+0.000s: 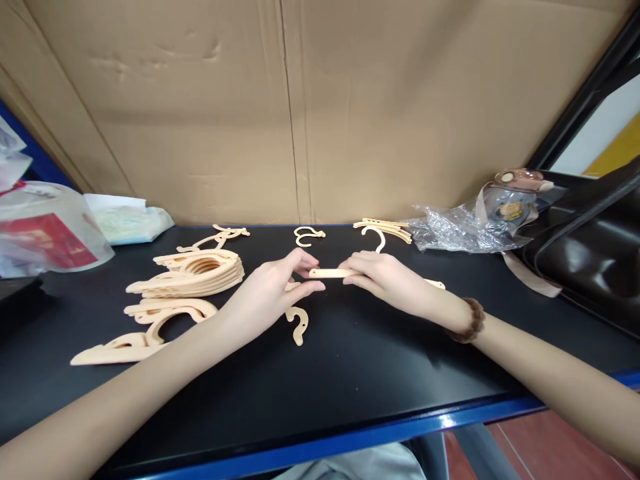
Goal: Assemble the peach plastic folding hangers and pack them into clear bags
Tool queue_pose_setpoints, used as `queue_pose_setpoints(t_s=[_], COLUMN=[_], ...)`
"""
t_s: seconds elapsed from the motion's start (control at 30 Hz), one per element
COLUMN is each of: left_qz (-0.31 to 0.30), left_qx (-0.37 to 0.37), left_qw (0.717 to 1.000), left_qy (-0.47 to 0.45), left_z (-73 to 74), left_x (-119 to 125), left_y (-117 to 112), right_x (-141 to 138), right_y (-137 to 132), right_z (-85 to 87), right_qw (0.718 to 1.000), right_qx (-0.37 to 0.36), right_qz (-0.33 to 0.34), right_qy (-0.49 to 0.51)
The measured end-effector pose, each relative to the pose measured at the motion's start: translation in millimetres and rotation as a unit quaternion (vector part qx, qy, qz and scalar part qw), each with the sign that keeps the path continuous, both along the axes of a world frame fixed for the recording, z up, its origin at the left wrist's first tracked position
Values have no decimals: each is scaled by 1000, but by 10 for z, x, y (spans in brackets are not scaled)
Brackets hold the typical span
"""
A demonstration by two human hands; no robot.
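Note:
My left hand [273, 290] and my right hand [383, 277] meet over the middle of a black table [350, 373]. Between them they hold a pale wooden hanger piece [330, 273], with the right hand's fingers closed round its right end and the left hand's fingertips pinching near its left end. A hook [299, 323] of the same wood hangs below the left hand, and whether it rests on the table I cannot tell. A brown beaded bracelet [473, 320] circles my right wrist.
A stack of wooden hanger parts [193, 273] lies at the left, with looser ones [145, 333] nearer me. Spare hooks [307, 235] and strips [385, 228] lie at the back by crumpled clear plastic [450, 230]. A black bag [590, 247] sits right, plastic packets [45, 233] left, cardboard [320, 107] behind.

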State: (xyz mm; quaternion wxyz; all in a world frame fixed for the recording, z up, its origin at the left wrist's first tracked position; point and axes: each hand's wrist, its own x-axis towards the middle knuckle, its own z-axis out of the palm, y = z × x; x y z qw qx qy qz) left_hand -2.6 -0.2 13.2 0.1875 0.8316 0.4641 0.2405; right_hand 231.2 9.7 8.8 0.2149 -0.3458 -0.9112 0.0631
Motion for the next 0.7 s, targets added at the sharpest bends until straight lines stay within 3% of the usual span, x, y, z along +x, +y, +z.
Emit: queue_pose_setpoints(t_s=[0.1,0.27,0.37,0.53,0.7], left_qz=[21,-18,-39,-14,-2], left_qx=[52,66,80,108,63], left_qw=[996,986,984,986,995], left_qy=[74,151,152,124,83], left_z=[22,-14,-58,-59,-16], left_x=[-66,-88,-53,-16,-10], left_y=[54,104,112,94,64], right_x=[85,145,135,130,133], right_y=[89,153,145,142,147], right_z=[-13,-47,-58,-68,-69], right_qw=[999,999,999,998,997], right_qx=[-8,-41,-49,-59,-68], right_qz=[-28,-19,-4,-7,-11], right_qy=[-16,-19,-5,16,29])
